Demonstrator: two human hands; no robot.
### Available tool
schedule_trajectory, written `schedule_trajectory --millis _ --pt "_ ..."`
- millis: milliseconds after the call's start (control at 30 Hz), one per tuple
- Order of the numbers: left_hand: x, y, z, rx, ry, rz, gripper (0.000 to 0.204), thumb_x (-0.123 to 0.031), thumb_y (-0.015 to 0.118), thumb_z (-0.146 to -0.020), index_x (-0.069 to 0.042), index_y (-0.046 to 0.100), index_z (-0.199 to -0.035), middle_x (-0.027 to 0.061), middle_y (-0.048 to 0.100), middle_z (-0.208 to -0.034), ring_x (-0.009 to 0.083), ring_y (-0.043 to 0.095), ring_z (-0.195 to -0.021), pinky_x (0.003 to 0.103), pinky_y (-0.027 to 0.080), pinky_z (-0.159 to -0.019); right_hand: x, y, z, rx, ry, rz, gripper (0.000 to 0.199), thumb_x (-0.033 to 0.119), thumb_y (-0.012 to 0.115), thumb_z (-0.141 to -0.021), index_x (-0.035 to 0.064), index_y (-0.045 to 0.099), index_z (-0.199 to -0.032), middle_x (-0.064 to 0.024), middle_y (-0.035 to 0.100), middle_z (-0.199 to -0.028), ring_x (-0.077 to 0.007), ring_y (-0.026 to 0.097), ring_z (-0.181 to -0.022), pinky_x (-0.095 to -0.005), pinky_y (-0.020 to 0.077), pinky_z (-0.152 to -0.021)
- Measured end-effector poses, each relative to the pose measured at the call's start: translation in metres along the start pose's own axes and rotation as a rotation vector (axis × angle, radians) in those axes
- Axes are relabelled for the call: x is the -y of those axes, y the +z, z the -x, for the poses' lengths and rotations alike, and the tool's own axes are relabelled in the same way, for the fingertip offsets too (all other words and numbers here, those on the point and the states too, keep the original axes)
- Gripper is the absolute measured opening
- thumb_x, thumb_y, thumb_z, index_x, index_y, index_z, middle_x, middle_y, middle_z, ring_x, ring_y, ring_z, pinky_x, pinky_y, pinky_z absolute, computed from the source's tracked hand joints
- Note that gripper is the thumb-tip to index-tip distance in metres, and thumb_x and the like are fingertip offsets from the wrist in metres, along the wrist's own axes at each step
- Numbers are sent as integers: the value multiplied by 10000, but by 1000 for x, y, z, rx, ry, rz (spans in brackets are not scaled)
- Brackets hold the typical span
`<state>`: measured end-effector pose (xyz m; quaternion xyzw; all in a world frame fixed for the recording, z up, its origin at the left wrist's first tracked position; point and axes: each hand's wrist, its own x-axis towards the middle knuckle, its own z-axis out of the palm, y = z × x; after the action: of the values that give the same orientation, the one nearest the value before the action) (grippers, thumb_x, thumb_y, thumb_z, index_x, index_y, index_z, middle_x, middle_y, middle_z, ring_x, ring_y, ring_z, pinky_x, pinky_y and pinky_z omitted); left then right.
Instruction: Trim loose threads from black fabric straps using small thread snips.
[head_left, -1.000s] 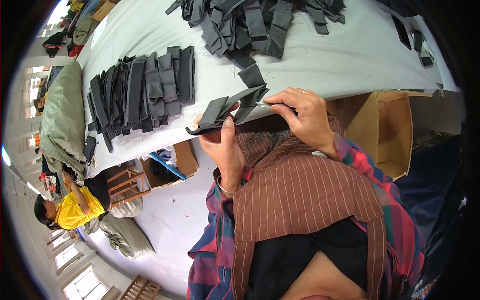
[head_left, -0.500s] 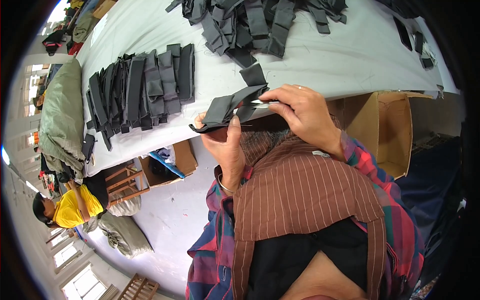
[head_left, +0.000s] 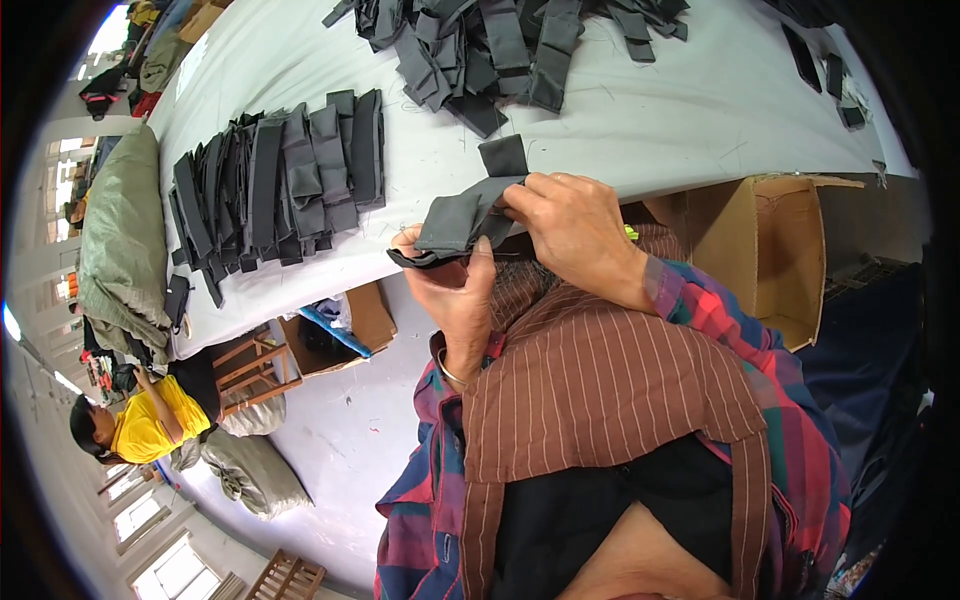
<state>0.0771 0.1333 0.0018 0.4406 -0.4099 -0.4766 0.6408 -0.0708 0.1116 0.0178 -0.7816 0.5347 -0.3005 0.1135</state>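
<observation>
My left hand (head_left: 447,290) is closed on a dark grey fabric strip (head_left: 455,222), the thumb on top and the fingers beneath. The strip is folded, and one end (head_left: 503,156) sticks out toward the table. My right hand (head_left: 580,228) pinches the strip's right side between thumb and fingertips. A small bright yellow-green piece (head_left: 631,232) shows beside the right palm; what it belongs to is hidden. Both hands are at the near edge of the white-covered table (head_left: 420,150).
A neat row of grey strips (head_left: 280,180) lies on the left of the table, a loose heap (head_left: 490,50) at the back. An open cardboard box (head_left: 785,250) stands below at the right. At the left are a stuffed sack (head_left: 125,230) and a person in yellow (head_left: 160,420).
The silver-tipped tool that showed in my right fingers is out of sight. My right hand has moved slightly left and now pinches the fabric; the strip's near flap has turned more toward me.
</observation>
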Motion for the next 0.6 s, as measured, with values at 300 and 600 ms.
schedule_trajectory --millis 300,600 --pt "3 -4 -1 16 -46 -25 497 105 671 -703 -57 378 -1071 28 430 -995 105 467 -938 260 400 -873 -6 5 0 -29 -1 -73 62 132 636 -798 74 621 -815 -73 609 -714 -266 617 -695 -385 472 -608" --pt "-13 -18 -29 115 -431 378 441 -8 588 -882 -15 373 -1267 192 635 -1065 227 624 -986 323 531 -831 -21 -7 10 22 124 -313 126 142 599 -837 112 683 -925 -73 677 -799 -275 636 -700 -368 486 -607"
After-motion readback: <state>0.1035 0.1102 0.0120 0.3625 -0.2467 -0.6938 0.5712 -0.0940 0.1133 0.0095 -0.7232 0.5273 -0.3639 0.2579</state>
